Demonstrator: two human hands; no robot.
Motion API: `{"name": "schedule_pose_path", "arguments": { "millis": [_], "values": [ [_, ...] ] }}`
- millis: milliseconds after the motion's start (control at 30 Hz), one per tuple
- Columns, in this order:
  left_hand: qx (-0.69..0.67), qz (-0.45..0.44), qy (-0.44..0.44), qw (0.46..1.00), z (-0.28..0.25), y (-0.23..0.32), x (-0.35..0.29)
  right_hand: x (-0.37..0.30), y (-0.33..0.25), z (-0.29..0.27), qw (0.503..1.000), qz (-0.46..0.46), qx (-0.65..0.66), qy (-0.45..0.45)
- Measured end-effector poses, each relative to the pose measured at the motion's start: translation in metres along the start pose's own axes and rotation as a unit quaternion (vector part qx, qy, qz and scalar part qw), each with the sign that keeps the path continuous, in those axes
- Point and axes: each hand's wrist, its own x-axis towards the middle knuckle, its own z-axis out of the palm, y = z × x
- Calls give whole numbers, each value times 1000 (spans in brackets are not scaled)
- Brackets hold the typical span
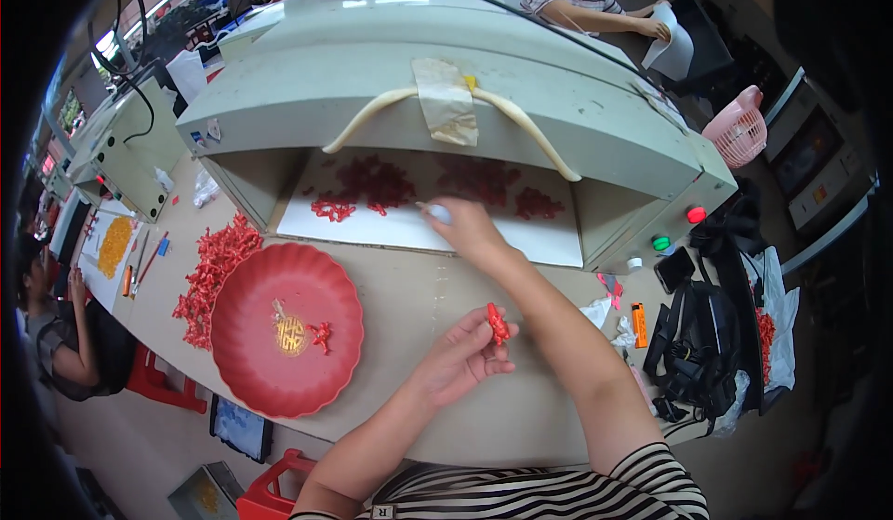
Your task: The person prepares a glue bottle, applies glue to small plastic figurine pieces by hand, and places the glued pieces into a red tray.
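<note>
My left hand (462, 357) pinches a small glossy red piece (497, 325), shaped like a little figurine, between thumb and fingers above the tabletop. My right hand (470, 232) reaches to the front of a grey metal booth's opening, its fingers closed. Something whitish shows at those fingertips; whether it is a finger cover or a held thing I cannot make out. On a white sheet (372, 226) inside the booth lie several clusters of red pieces (377, 180). A fluted red bowl (251, 353) stands left of my left hand, holding one red piece (321, 336).
A heap of red pieces (219, 264) lies beside the bowl. An orange lighter (639, 325), a phone (674, 269) and a black bag (696, 353) are at the right. The grey booth (307, 83) spans the table's back, with a pink basket (738, 134) beyond. Other people sit around.
</note>
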Motion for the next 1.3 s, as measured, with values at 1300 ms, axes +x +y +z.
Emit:
{"name": "schedule_pose_path", "arguments": {
  "millis": [1300],
  "values": [
    [128,19,118,985,-23,-17,-2,-179,-25,-82,856,231,462,-7]
  ]
}}
